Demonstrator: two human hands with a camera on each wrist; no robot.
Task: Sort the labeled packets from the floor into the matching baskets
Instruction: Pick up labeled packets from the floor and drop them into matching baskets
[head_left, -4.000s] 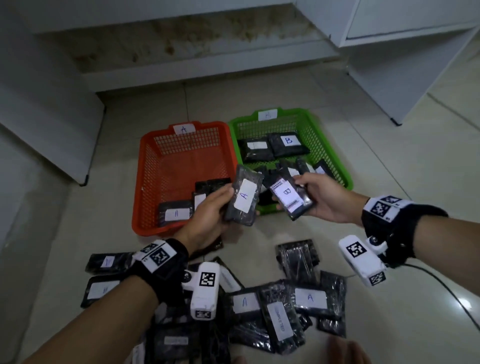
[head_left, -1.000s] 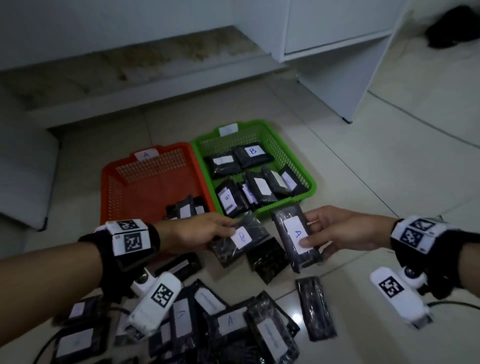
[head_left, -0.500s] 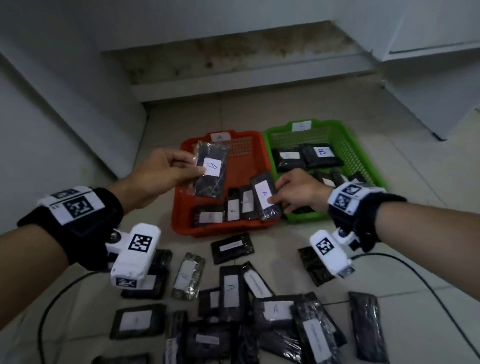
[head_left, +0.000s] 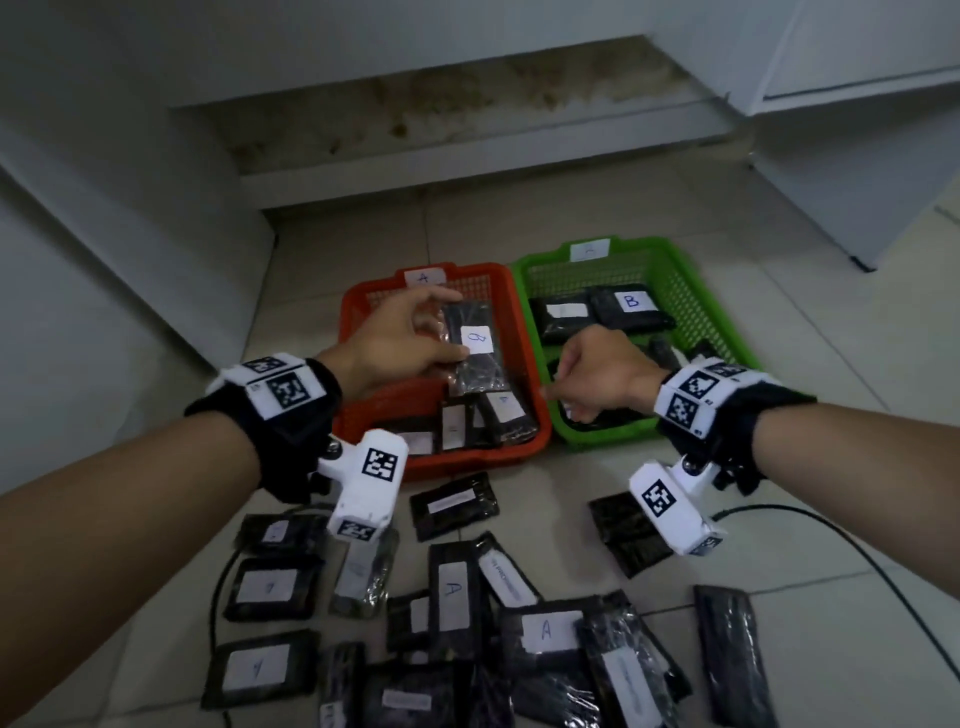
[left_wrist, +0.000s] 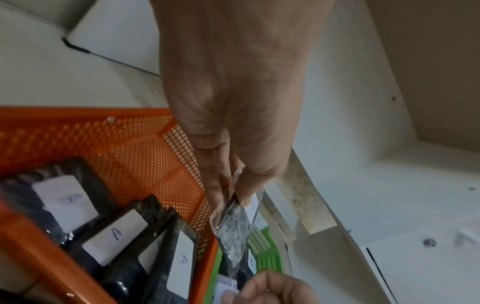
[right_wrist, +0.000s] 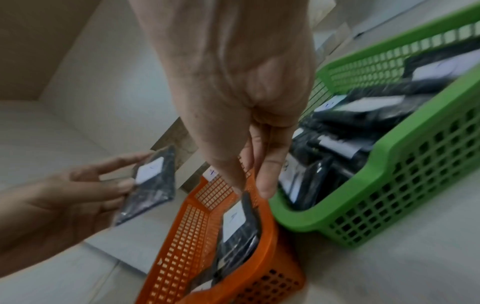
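My left hand pinches a black packet labeled B by its edge, above the orange basket marked A. In the left wrist view, thumb and fingers of that hand clamp the packet's top. My right hand hangs over the seam between the orange basket and the green basket, fingers pointing down and holding nothing. Its fingertips hover just above an A packet standing in the orange basket. The green basket holds several B packets.
Several black packets lie scattered on the tile floor in front of the baskets, some labeled A. A black cable curves along the floor at right. White cabinet panels stand at left and at back right.
The A packet that my right hand held now sits in the orange basket, and that hand has drawn right, empty. My left hand carried the B packet rightward over the orange basket.
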